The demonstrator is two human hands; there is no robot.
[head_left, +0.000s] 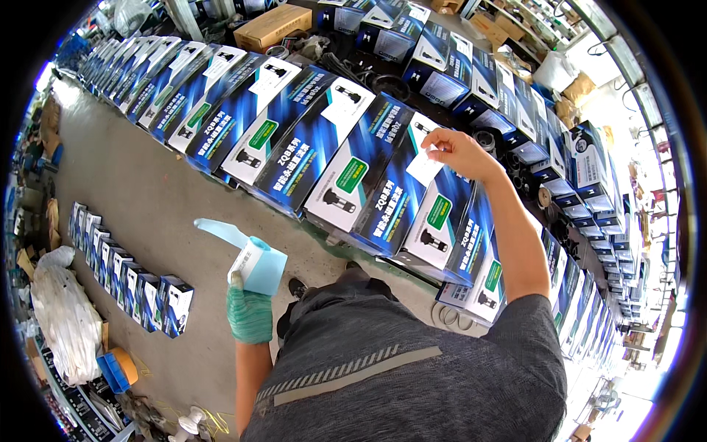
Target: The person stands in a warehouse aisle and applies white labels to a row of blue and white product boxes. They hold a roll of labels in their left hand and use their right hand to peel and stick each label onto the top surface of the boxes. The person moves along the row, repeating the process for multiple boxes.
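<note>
My left hand (249, 313), in a green knitted glove, grips a roll of labels (264, 269) with light blue backing. A loose strip of the backing (221, 231) trails from the roll toward the far left. My bare right hand (465, 155) is out over the row of boxes, its thumb and fingers pinched together at the edge of a white label (424, 169). That label lies against the top of a blue, black and white carton (398, 193); how much of it is stuck down I cannot tell. The neighbouring carton (317, 144) carries a similar white label (345, 105).
The long row of cartons (221, 103) runs across in front of me on a low support. More cartons (508, 96) are stacked beyond, with dark parts (379, 81) between. Smaller boxes (132, 276) and a plastic-wrapped bundle (66, 317) stand on the floor at left.
</note>
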